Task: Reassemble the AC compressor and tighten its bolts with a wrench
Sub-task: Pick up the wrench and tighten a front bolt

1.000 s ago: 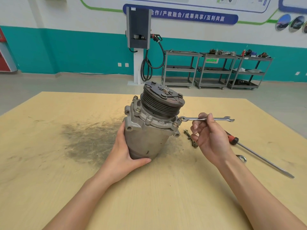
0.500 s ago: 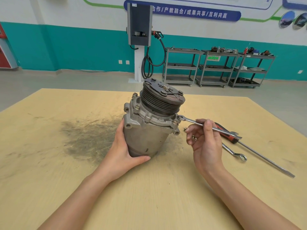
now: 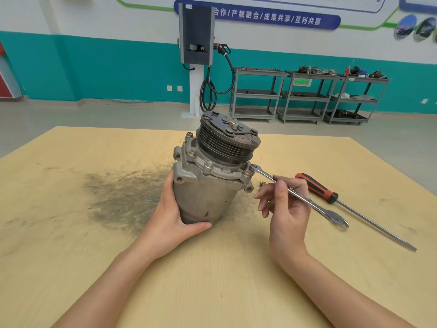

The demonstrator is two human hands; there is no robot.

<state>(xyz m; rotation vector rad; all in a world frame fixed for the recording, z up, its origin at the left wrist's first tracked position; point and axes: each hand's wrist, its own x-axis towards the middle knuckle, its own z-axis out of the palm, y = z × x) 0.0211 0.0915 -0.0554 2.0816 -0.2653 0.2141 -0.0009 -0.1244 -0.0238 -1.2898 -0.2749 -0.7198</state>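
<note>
The AC compressor [image 3: 208,183] stands tilted on the table [image 3: 71,233] at frame centre, the left hand [image 3: 172,218] gripping its lower body. The wrench [image 3: 295,192], pinched in the right hand [image 3: 286,209], has swung from level a second ago down toward the lower right, its ring end seated on a flange bolt [image 3: 252,168] (one tightening stroke, evidently). Other bolts likely remain; a screwdriver [image 3: 350,207] lies at right.

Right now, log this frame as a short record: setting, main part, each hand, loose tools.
setting: tan wooden table with a dark smudge
main part: grey metal AC compressor, tilted, black ribbed pulley on top
left hand: grips the compressor's lower body
right hand: holds the silver combination wrench, its ring end at a flange bolt
loose tools: red-and-black-handled screwdriver beside the wrench
</note>
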